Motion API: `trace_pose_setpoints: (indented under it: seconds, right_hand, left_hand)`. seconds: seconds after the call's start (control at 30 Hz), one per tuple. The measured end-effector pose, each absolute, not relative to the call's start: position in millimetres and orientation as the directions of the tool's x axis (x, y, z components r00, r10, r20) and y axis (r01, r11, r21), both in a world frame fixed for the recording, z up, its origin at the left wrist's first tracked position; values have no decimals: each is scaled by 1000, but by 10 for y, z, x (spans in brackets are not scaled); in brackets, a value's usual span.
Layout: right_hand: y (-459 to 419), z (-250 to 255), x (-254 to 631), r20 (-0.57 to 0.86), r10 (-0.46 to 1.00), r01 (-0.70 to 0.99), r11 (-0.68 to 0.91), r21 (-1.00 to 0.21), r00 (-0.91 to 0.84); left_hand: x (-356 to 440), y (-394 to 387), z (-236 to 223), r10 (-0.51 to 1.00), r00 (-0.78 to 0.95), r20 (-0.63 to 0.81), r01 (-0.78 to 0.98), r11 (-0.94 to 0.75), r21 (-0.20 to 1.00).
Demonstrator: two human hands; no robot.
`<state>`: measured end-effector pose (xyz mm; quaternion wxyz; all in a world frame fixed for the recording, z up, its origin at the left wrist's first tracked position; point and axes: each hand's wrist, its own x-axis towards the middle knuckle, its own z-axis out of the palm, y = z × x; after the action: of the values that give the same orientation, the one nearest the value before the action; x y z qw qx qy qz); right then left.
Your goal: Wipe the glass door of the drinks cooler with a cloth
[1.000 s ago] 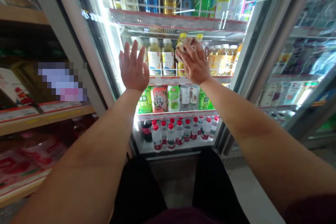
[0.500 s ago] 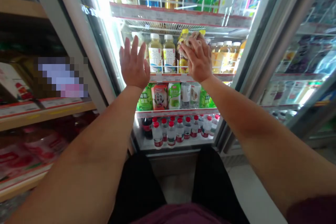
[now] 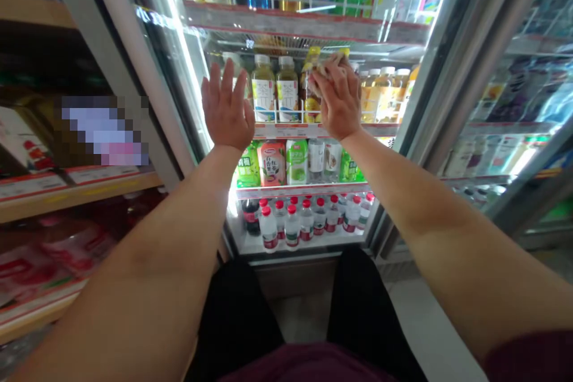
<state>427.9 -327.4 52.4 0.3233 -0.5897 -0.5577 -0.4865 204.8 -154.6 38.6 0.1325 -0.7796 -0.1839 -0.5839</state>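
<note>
Flat against the glass door (image 3: 250,33) of a lit drinks fridge, my left hand (image 3: 229,116) has its fingers spread and holds nothing. My right hand (image 3: 341,108) presses a crumpled beige cloth (image 3: 330,67) to the same pane, fingers bent over it. Behind the glass, white-capped tea bottles (image 3: 287,89) stand between my two hands. A yellow-capped bottle (image 3: 312,104) is partly hidden by the cloth and my right hand.
Lower fridge shelves hold cartons and bottles (image 3: 273,164) and red-capped water bottles (image 3: 292,227). A metal door frame (image 3: 452,65) runs along the right, with another fridge beyond. Wooden shelving (image 3: 89,191) with packaged goods stands close on the left.
Both hands stay almost in place on the glass. The cloth's folds under my right hand have shifted slightly, and the view has moved a little.
</note>
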Motion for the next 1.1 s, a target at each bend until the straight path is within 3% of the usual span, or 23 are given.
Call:
trace_pose_setpoints:
  seconds: [0.23,0.43,0.6,0.87,1.1]
  right_hand:
    - [-3279,515,4279,894,424,958,-165,233,-145]
    - [-3280,513,4283,918,381,964,-185,193,-111]
    - [-3280,488,4299,885,409,940,-151,307,-223]
    - [-3261,473,4320,934,334,962,-186,198,-128]
    - [-3263,448,4314,907,373,952,-154,265,-193]
  left_hand:
    - [2031,-1583,394,140,256,957,450,-893,11]
    - [1984,-1655,392,154,265,952,396,-918,38]
    - [1986,-1644,389,141,272,952,410,-912,18]
    - [1988,-1647,380,142,267,953,416,-909,19]
    - [1988,-1674,385,179,271,946,380,-923,66]
